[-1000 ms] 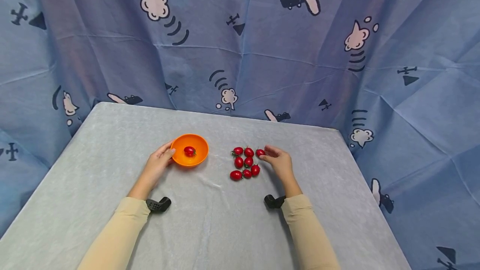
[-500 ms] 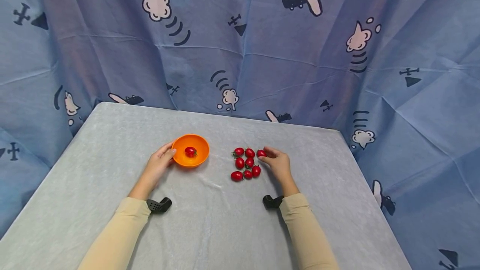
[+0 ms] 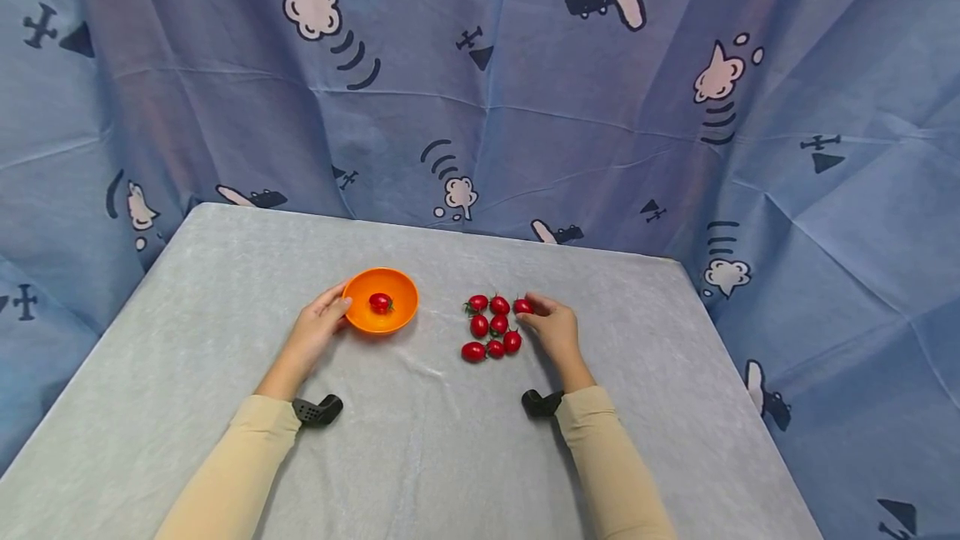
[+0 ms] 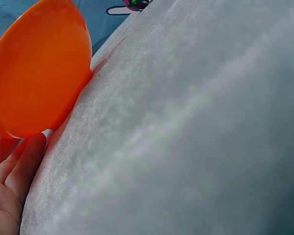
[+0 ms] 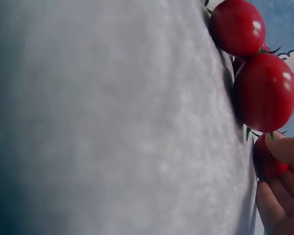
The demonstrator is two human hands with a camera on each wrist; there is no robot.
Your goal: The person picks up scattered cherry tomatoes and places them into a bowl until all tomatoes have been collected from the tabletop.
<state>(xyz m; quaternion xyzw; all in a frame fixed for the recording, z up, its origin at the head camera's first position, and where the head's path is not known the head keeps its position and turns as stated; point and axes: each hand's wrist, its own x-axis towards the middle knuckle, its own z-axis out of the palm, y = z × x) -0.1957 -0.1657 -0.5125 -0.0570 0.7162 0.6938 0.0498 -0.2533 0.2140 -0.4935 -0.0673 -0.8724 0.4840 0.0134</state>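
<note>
An orange bowl (image 3: 403, 322) with one cherry tomato (image 3: 380, 303) inside stands on the left part of the table. My left hand (image 3: 318, 323) holds it by the left side, thumb at the rim; in the left wrist view the fingers (image 4: 27, 164) touch the bowl's outer wall (image 4: 41, 73). To the right lies a group of several cherry tomatoes (image 3: 478, 326), red with green stems. At its far right corner my right hand (image 3: 557, 330) pinches one cherry tomato (image 5: 268, 159) between thumb and fingers, low at the tabletop. Two larger-looking tomatoes (image 5: 265, 93) sit nearer that wrist camera.
A pale grey cloth (image 3: 420, 457) covers the table. Behind and at both sides hangs a blue curtain (image 3: 525, 157) printed with planes and clouds. Black straps with mounts (image 3: 318, 411) sit on both wrists, below beige sleeves (image 3: 615, 465).
My right wrist and forearm have shifted slightly left while the fingers stay at the same cherry tomato. The left hand and the bowl look unchanged apart from a slight camera shift.
</note>
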